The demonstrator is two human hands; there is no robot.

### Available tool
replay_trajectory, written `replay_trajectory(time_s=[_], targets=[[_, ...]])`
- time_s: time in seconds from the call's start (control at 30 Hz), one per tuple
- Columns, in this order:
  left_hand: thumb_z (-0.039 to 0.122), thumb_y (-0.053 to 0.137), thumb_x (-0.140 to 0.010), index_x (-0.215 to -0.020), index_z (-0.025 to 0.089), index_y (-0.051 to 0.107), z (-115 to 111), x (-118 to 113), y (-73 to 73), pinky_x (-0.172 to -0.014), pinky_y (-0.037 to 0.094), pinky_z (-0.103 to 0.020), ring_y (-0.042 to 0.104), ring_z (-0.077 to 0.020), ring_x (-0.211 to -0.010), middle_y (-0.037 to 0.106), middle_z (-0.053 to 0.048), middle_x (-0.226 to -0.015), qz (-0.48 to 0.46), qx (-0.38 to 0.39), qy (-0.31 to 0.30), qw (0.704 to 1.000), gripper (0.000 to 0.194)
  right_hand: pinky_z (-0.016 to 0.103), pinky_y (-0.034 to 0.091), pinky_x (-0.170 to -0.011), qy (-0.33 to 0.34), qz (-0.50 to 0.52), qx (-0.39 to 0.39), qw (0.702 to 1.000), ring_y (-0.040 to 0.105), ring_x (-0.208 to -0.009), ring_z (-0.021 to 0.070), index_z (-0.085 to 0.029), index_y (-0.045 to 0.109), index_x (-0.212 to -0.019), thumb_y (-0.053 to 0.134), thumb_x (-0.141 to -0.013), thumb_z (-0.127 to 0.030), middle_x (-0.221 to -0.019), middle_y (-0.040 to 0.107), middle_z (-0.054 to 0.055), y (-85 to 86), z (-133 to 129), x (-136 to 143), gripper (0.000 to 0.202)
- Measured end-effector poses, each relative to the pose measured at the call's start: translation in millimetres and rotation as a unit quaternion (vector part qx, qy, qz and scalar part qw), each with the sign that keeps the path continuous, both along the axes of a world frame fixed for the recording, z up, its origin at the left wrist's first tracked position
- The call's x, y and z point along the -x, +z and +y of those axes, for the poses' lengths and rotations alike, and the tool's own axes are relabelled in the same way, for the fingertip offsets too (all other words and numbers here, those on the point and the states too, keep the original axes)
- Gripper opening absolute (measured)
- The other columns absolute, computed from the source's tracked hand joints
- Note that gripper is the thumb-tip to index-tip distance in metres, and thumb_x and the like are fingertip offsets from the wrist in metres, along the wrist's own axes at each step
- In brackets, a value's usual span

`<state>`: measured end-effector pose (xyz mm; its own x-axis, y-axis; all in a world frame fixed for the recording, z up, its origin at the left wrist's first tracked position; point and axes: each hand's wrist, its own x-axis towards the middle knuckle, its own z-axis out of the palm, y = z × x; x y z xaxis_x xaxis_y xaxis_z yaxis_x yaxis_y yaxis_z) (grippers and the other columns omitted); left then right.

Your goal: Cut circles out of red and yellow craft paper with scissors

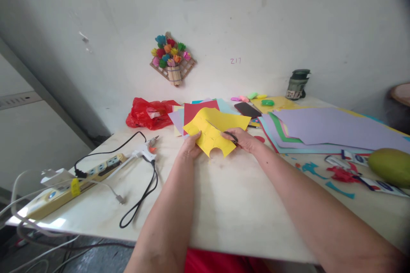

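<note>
A sheet of yellow paper (208, 130) is held up over the table, with a rounded notch cut from its near edge and faint curved outlines on it. My left hand (192, 145) is closed on its left edge, thumb on top. In my right hand (241, 140) is a pair of scissors (231, 136) with dark handles. The blades lie against the yellow paper, pointing up and left. Behind the sheet are a red sheet (192, 113) and several pastel sheets, partly hidden by it.
Left: a glue gun (144, 151) with a black cord, a power strip (77, 185) and a red plastic bag (150, 113). Right: stacked coloured paper (336, 126), glue tubes (381, 185), blue paper scraps (312, 169) and a green mango (390, 166). Further back: a phone (248, 110) and a bottle (297, 84).
</note>
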<state>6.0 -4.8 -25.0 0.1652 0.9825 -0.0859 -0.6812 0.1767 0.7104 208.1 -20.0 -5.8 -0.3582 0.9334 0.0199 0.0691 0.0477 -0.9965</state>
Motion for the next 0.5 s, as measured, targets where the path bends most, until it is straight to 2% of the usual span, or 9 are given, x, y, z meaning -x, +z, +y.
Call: replay_trajectory(time_s=[0.2, 0.37, 0.5], targets=[[0.007, 0.06, -0.079, -0.12, 0.015, 0.057, 1.0, 1.6, -0.5, -0.096, 0.052, -0.043, 0.065, -0.0287, -0.106, 0.071, -0.012, -0.106, -0.004, 0.002, -0.001, 1.0, 0.042, 0.022, 0.032, -0.042, 0.003, -0.003, -0.006, 1.0, 0.043, -0.048, 0.0089, -0.016, 0.055, -0.069, 0.074, -0.063, -0.046, -0.057, 0.05, -0.004, -3.4, 2.5, -1.5, 0.036], [0.008, 0.062, -0.078, -0.123, 0.014, 0.055, 1.6, 1.8, -0.8, -0.097, 0.052, -0.042, 0.065, -0.0285, -0.106, 0.069, -0.013, -0.111, 0.001, 0.001, -0.001, 1.0, 0.046, 0.022, 0.032, -0.041, -0.007, -0.01, -0.011, 1.0, 0.043, -0.047, 0.0088, -0.015, 0.056, -0.069, 0.074, -0.062, -0.043, -0.057, 0.05, -0.003, 0.0, -0.5, -0.4, 0.034], [0.006, 0.061, -0.077, -0.12, 0.014, 0.057, 2.0, 1.8, -0.8, -0.097, 0.052, -0.041, 0.066, -0.0272, -0.104, 0.071, -0.012, -0.108, -0.004, 0.012, 0.01, 1.0, 0.043, 0.022, 0.031, -0.041, -0.011, -0.026, -0.019, 0.999, 0.04, -0.046, 0.0083, -0.016, 0.055, -0.067, 0.074, -0.062, -0.044, -0.054, 0.048, -0.004, 3.2, -2.2, 1.8, 0.034]])
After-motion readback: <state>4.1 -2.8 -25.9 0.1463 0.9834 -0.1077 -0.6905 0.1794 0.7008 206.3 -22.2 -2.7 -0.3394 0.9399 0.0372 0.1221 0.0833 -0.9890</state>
